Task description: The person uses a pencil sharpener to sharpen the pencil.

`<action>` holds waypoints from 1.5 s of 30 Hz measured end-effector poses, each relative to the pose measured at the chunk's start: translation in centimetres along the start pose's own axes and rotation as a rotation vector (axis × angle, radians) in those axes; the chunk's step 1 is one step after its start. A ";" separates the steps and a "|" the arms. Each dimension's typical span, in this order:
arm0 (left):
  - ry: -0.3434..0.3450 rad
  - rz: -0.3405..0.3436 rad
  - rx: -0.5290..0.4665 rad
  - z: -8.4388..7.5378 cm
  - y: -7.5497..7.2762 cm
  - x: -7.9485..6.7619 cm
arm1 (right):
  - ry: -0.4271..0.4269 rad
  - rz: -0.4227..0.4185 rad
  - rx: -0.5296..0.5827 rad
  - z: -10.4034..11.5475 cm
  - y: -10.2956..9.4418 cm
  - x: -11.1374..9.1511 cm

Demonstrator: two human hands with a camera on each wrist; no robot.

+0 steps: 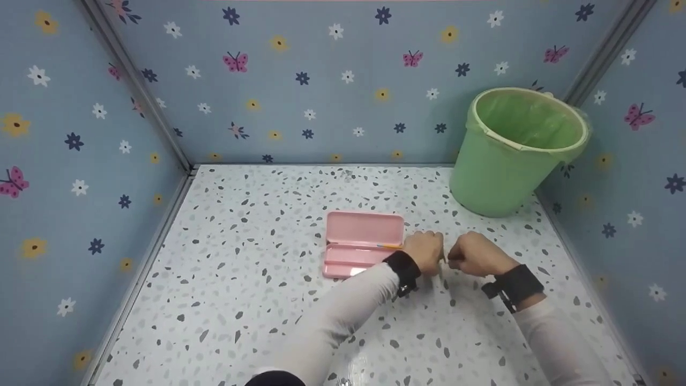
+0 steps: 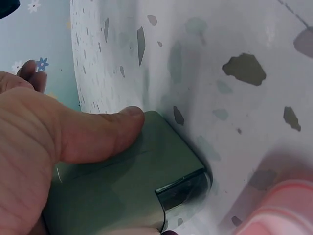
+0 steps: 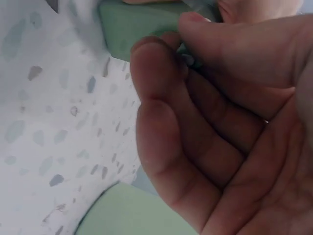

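In the head view my left hand [image 1: 426, 252] is right of an open pink pencil case [image 1: 364, 228]. It grips a green box-shaped thing [image 2: 117, 191] with a dark see-through corner, thumb laid along its top. My right hand [image 1: 479, 254] faces it closely, fingers curled. Seen from the right wrist, its thumb and forefinger pinch a small shiny part beside the green body [image 3: 142, 22]; fingertips mostly cover that part, so its kind is unclear. A yellow pencil [image 1: 390, 246] with a blue end lies in the case, partly behind the left hand.
A green bin [image 1: 493, 177] with a clear liner stands at the back right corner. Flowered panels [image 1: 321, 80] wall the speckled white table [image 1: 241, 257] at the back and both sides.
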State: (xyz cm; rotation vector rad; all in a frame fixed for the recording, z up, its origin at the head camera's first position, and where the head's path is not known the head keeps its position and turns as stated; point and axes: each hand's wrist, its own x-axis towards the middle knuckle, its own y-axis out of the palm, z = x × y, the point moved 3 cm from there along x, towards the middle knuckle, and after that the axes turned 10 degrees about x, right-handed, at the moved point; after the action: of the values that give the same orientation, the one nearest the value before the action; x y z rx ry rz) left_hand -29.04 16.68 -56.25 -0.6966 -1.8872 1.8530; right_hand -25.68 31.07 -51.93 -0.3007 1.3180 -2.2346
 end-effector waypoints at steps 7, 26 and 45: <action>0.007 0.013 -0.023 -0.2 0.3 -0.3 | 0.005 -0.025 -0.035 0.3 -1.1 0.4; 0.035 0.005 0.016 -1.2 1.5 -0.6 | 0.295 0.038 0.087 -4.9 2.5 3.0; -0.017 -0.066 -0.016 0.4 0.7 -0.8 | 0.232 -0.009 0.054 -4.4 2.7 3.3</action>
State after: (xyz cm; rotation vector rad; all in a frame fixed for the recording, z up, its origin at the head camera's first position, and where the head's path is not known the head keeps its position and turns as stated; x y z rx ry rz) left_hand -28.63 15.88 -56.92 -0.6181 -1.9150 1.8104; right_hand -29.49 31.51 -56.68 -0.0285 1.3712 -2.3639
